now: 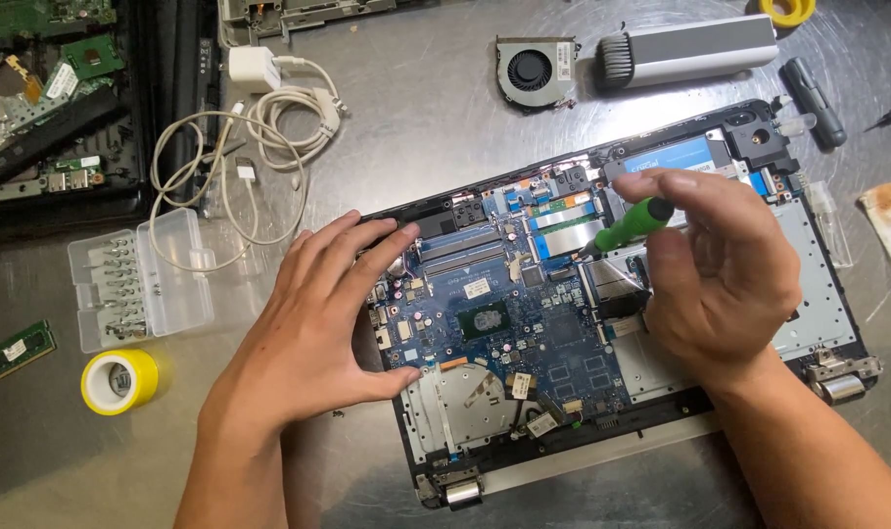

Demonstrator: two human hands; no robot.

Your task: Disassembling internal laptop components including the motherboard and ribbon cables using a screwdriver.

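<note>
Yellow tape roll (119, 380) and clear bit case (142, 279) sat far left, left hand (313, 323) lay flat, fingers spread, on opened laptop (818, 323) left edge, blue motherboard (504, 323) centre, right hand (720, 269) clamped on green screwdriver (630, 227), tip down by the board's upper right.

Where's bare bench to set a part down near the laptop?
Bare steel between the white coiled cable and grey cooling fan, and below the yellow tape roll. Crowded along the top right, around the grey brush case.
</note>
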